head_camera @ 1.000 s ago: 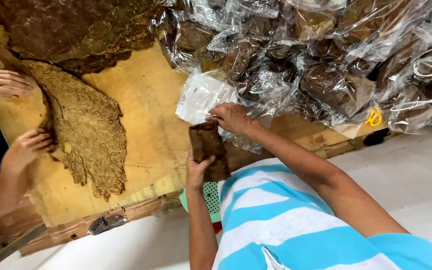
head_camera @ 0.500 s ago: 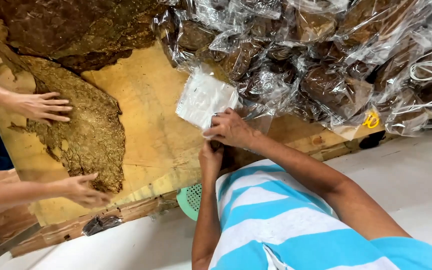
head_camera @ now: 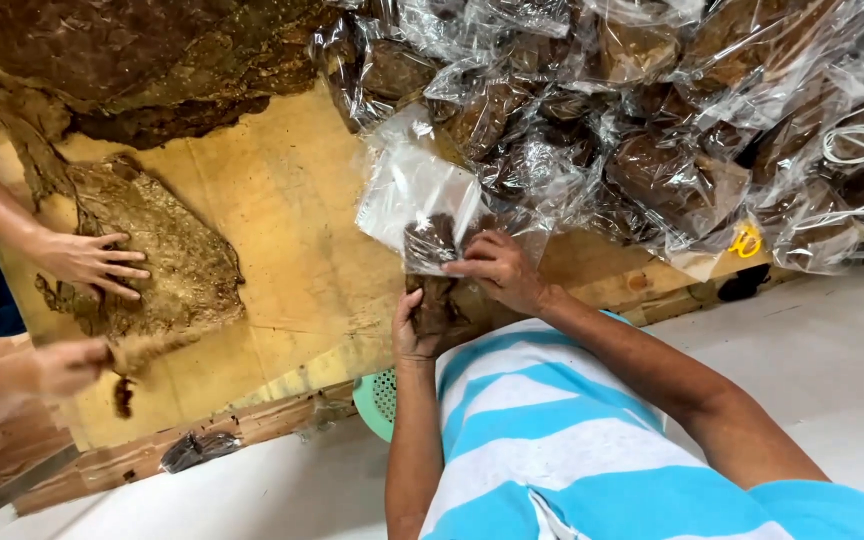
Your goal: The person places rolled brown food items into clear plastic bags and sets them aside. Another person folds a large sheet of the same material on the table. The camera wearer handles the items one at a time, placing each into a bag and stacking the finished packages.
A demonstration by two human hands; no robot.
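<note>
1. Reaching up from the striped shirt, the left hand has its fingers closed around a brown wad of leaf at the near edge of the wooden table.
2. The right hand bends at the wrist, and its fingers pinch the mouth of a clear plastic bag. The top of the wad is already inside the bag.
3. The wad hides the left fingertips.
4. Farther off lies a heap of filled bags.
5. Another person's hand lies flat on a big brown leaf. Their other hand is too blurry to make out.
</note>
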